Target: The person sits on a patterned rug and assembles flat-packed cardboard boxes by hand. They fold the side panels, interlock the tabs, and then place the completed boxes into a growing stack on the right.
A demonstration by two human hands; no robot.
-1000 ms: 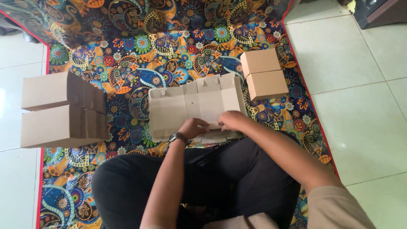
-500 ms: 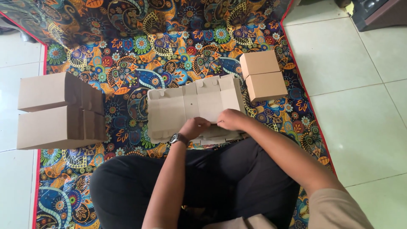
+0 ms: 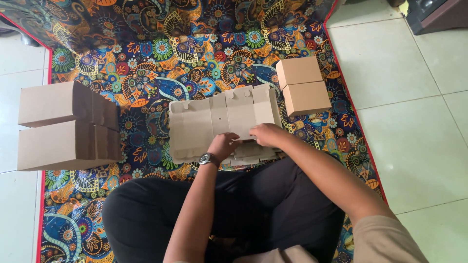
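A flat, unfolded brown cardboard box blank lies on the patterned mat in front of my crossed legs, on top of more flat blanks. My left hand, a watch on its wrist, pinches the near edge of the blank with curled fingers. My right hand rests just beside it on the same near edge, fingers bent over the cardboard. The two hands almost touch.
Two stacks of flat cardboard lie at the left edge of the colourful mat. Two small assembled boxes stand at the right. White floor tiles surround the mat. A dark object sits at the top right corner.
My hands stay at the near edge of the blank with only slight finger movement. The view has shifted a little.
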